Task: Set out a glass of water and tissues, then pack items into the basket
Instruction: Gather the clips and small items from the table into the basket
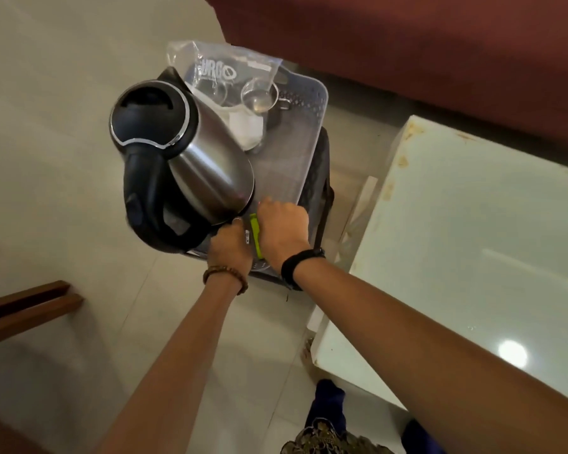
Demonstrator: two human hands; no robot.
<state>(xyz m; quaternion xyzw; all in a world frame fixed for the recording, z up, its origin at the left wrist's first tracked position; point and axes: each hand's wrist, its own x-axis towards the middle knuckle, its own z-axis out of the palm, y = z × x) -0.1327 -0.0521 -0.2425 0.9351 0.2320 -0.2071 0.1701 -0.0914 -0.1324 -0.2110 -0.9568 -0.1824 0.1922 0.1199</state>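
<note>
A pale grey perforated basket [315, 103] rests on a dark stool on the floor. Inside it stands a steel electric kettle [207, 162] with a black lid and handle, on the basket's left side. At the far end are an upright clear glass [258, 99], a white tissue pack [246, 129] and a clear plastic bag [217, 67] with printed lettering. My left hand [230, 245] and my right hand [284, 229] meet at the near end of the basket, both closed around a lime-green item [255, 234] beside the kettle's base. What that item is stays unclear.
A glass-topped table [473, 244] stands to the right, close to the basket. A dark red sofa [423, 44] runs along the back. A wooden furniture edge [23, 306] sits at the lower left. Pale floor tiles lie to the left of the basket.
</note>
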